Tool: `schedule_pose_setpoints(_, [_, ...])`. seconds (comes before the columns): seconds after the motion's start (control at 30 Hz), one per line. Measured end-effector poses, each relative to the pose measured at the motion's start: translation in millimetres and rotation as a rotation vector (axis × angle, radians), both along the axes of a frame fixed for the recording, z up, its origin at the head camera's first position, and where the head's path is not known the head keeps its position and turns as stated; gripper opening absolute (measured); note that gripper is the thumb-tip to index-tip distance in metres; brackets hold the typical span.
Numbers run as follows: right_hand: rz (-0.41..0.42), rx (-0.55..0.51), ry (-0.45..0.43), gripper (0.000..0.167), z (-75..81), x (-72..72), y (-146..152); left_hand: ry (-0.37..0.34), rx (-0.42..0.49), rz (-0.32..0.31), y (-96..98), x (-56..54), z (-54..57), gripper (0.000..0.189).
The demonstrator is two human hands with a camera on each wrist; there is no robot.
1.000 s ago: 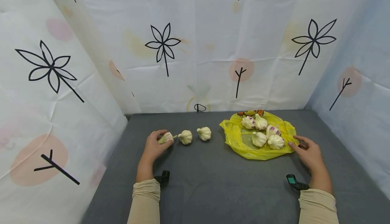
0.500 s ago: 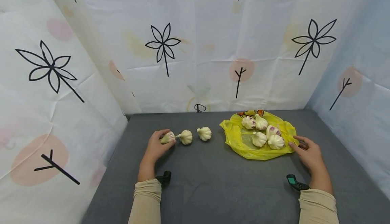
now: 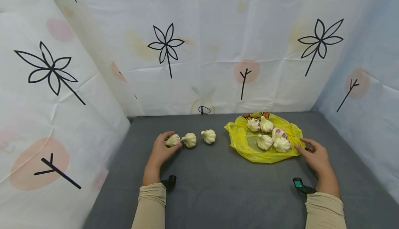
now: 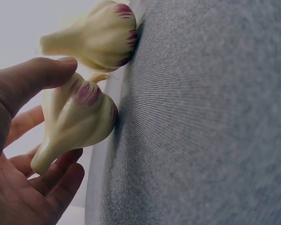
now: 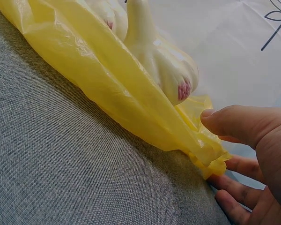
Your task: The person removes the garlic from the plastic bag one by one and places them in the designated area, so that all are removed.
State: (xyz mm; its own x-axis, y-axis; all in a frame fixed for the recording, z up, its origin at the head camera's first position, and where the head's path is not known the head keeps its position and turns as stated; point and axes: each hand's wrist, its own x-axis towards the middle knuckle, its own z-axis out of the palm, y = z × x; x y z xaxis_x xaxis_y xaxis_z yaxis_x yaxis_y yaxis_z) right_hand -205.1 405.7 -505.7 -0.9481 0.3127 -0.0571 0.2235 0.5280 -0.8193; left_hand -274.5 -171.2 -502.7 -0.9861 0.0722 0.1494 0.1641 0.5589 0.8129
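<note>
In the head view, a person's left hand (image 3: 162, 149) held a pale cream, purple-streaked garlic bulb (image 3: 173, 140) between its thumb and fingers at the left of a dark grey, cloth-textured worktop (image 3: 230, 194). Just beside it sat a rounded cream middle bulb (image 3: 189, 140), its stalk pointing at the held one, though whether the two touched could not be told. A similar cream far bulb (image 3: 209, 136) stood a little apart to the right, so that the three made a rough row. Well apart from them, a crumpled, translucent yellow plastic bag (image 3: 258, 157) lay spread on the worktop with five more cream-and-purple bulbs (image 3: 265, 142) on it. The person's right hand (image 3: 316, 154) was at the bag's right edge, its fingers loosely bent. Both arms wore beige sleeves (image 3: 151, 201), and white cloth walls (image 3: 215, 49) with black line flowers stood behind. In the left wrist view, the thumb lay over the held bulb while the fingers curved behind it, the stalk pointing towards them; another bulb showed close by, beyond the thumb. In the right wrist view, the thumb and fingers stood wide, the gathered yellow corner of the bag lying between them and touching the fingers, with bulbs showing behind the bag's raised rim.
</note>
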Motion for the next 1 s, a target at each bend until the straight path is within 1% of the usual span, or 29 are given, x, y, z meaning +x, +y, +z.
schedule_pose_setpoints(0.23, [-0.004, 0.007, -0.001, 0.073, 1.4, -1.0, -1.3, 0.013, 0.003, 0.015, 1.5, -0.8, -0.3, 0.065])
schedule_pose_setpoints(0.57, [0.0, 0.001, 0.0, 0.073, 2.4, -0.7, -2.5, 0.017, 0.021, 0.004, 5.4, -0.3, 0.0, 0.066])
schedule_pose_setpoints(0.7, [-0.002, -0.001, 0.001, 0.072, 2.6, -0.5, -3.0, 0.005, 0.029, 0.0, 4.3, 0.3, -1.1, 0.07])
schedule_pose_setpoints(1.0, [-0.009, 0.007, 0.001, 0.072, 3.0, 0.5, -2.9, -0.017, 0.01, -0.004, 2.8, 0.1, -2.4, 0.074])
